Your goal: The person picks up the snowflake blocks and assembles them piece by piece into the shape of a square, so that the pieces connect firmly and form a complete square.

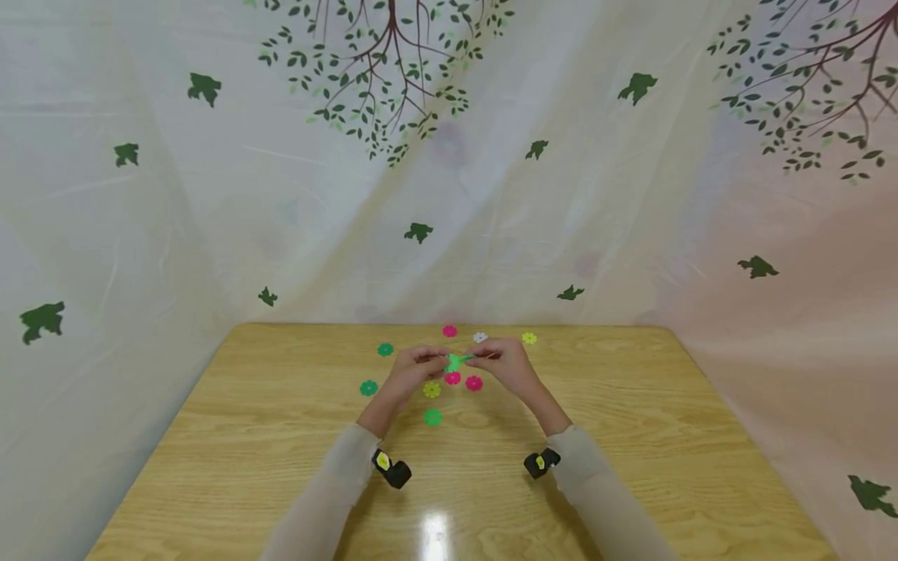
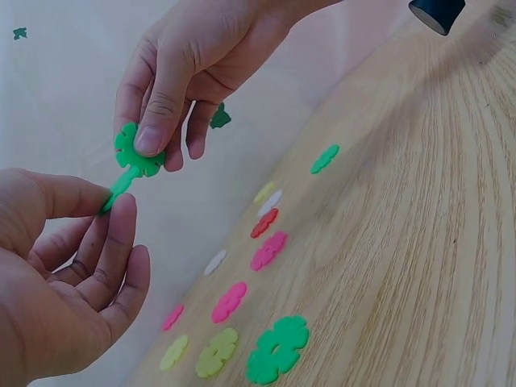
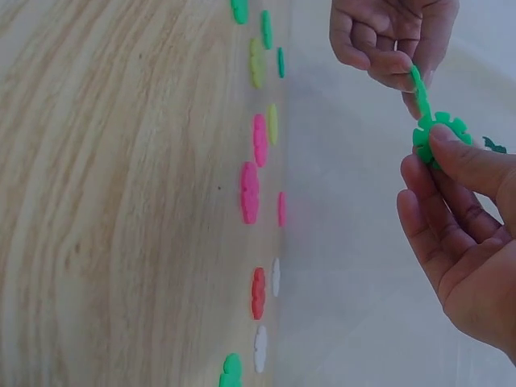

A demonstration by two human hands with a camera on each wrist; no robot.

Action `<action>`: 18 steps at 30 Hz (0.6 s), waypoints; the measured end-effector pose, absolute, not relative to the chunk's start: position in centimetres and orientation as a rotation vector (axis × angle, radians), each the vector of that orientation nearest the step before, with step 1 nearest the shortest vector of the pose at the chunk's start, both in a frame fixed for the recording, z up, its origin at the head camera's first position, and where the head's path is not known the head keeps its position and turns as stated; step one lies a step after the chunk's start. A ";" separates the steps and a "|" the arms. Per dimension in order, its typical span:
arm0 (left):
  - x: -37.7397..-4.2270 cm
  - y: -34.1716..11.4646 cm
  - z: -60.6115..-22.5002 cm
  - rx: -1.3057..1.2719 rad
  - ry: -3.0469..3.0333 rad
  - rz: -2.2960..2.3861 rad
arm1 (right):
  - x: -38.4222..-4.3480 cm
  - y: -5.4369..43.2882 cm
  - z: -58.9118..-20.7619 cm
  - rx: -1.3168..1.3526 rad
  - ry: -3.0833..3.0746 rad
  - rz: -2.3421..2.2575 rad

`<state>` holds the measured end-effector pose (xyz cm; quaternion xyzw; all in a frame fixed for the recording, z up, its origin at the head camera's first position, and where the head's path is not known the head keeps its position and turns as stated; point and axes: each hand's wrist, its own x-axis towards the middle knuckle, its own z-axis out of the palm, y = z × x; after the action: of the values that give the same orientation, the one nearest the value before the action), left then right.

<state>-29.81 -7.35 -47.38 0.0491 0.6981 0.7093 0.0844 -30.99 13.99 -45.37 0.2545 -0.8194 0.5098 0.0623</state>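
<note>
Two green flower-shaped discs with notched rims are held up above the table between my hands. My left hand [image 1: 414,372] pinches one green disc [image 2: 118,190] between thumb and fingertips; it appears nearly edge-on in both wrist views. With thumb against its face, my right hand [image 1: 508,363] grips the other green disc [image 3: 442,139]. The two discs meet at their rims at an angle. How deeply their notches interlock cannot be told. Below the hands lie pink discs [image 1: 474,383] and a yellow disc [image 1: 432,389].
More loose discs lie on the wooden table [image 1: 281,436]: green [image 1: 433,418], white [image 1: 480,337], yellow [image 1: 529,338], red [image 3: 258,293] and pink [image 1: 450,331]. A cloth backdrop [image 1: 337,234] with printed leaves hangs behind the table's far edge.
</note>
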 end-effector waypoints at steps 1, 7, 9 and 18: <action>-29.8 -7.3 -47.3 0.138 2.081 2.128 | -31.0 14.0 -45.3 0.771 -2.478 1.536; -29.6 -7.0 -46.8 0.122 2.089 2.152 | -31.0 14.1 -44.7 0.786 -2.507 1.492; -29.4 -7.0 -46.6 0.134 2.091 2.148 | -30.8 14.1 -44.4 0.794 -2.513 1.484; -29.1 -7.3 -45.9 0.250 2.064 2.132 | -30.5 14.1 -43.4 0.799 -2.515 1.552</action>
<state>-29.06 -7.30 -45.89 0.0838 0.6908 0.7135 0.0816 -30.47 14.14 -43.35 0.2607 -0.8209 0.5065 0.0400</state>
